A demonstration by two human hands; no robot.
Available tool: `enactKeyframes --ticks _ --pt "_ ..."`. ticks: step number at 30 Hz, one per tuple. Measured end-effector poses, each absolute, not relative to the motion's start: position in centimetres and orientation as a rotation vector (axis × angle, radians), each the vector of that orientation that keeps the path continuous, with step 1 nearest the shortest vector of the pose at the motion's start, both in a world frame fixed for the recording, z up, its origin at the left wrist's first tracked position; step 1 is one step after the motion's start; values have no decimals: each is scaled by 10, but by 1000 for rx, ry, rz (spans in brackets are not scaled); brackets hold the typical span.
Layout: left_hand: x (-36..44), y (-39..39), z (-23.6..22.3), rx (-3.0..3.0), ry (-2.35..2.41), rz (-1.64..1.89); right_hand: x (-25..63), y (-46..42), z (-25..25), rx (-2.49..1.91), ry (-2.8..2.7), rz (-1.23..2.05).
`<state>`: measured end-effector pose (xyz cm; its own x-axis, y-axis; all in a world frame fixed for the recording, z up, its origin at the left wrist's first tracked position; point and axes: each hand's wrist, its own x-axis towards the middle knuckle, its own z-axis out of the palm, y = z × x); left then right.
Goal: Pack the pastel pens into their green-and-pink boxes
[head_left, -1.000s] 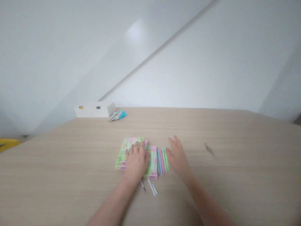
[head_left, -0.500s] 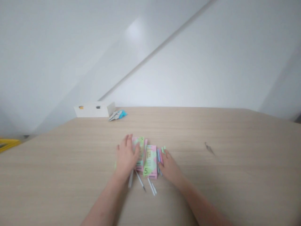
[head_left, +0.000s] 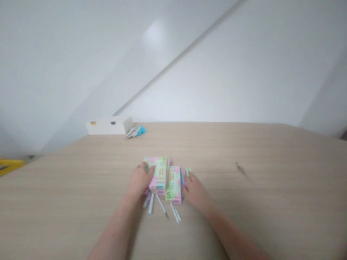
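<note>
Left hand [head_left: 139, 179] on pastel boxes [head_left: 160, 175], grip unclear; right hand [head_left: 196, 191] open, fingers on pens [head_left: 183, 177]. White box [head_left: 104, 129], far counter [head_left: 276, 202] edge: contents unclear.

Tabletop [head_left: 244, 213] pale wood-look, matt; boxes [head_left: 173, 184] papery, printed; wall [head_left: 230, 79] smooth

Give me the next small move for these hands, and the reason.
I'd have the left hand nudge the left boxes square: its fingers rest on them, and their edges look out of line. The right hand could probably stay on the coloured pens, since it covers part of them. White pens poke out below, so a gentle push seems wise.
</note>
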<state>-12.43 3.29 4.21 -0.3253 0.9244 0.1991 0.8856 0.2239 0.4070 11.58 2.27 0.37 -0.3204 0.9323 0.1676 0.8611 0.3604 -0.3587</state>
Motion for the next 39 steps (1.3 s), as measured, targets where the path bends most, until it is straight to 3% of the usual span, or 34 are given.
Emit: enactKeyframes --ticks 13,23,39 --pt "-120 30 45 1794 2378 688 115 21 9 -1569 -2283 258" --pt "-119 30 47 1790 2386 675 119 7 21 -1321 -2523 496" --pt "-118 29 48 1777 2379 672 113 13 5 -1332 -2424 389"
